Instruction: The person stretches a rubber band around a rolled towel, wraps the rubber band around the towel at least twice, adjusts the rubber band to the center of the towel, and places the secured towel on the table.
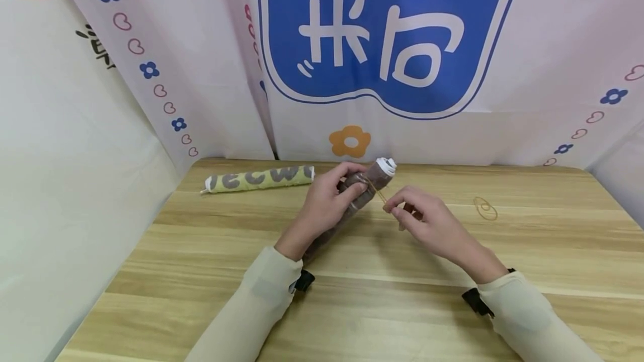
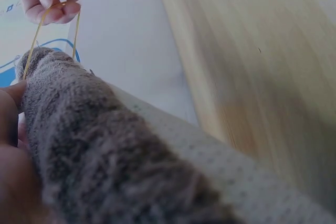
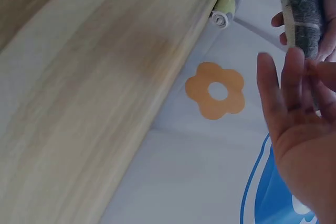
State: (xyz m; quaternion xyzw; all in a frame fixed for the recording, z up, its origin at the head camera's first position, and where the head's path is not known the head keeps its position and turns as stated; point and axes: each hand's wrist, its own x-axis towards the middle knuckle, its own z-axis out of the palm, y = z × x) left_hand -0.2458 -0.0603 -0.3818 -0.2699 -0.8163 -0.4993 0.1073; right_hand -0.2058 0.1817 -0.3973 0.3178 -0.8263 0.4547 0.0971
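Observation:
A brown, fuzzy rolled mat (image 1: 380, 174) with a white inner side is held at a slant over the table. My left hand (image 1: 329, 200) grips it near its upper end, thumb on top. The left wrist view shows its pile (image 2: 105, 124) and a pale dotted backing (image 2: 210, 150). Between thumb and fingers, my right hand (image 1: 427, 218) pinches a yellow rubber band (image 1: 375, 188). The band is stretched away from the roll's upper end, its other part looped at the mat. In the right wrist view, a thin pale line crosses the roll (image 3: 307, 23).
A green rolled mat (image 1: 261, 179) with grey lettering lies at the back left of the wooden table (image 1: 392, 306). Another rubber band (image 1: 485, 209) lies loose to the right of my right hand. A printed curtain (image 1: 312, 127) hangs behind the table's back edge.

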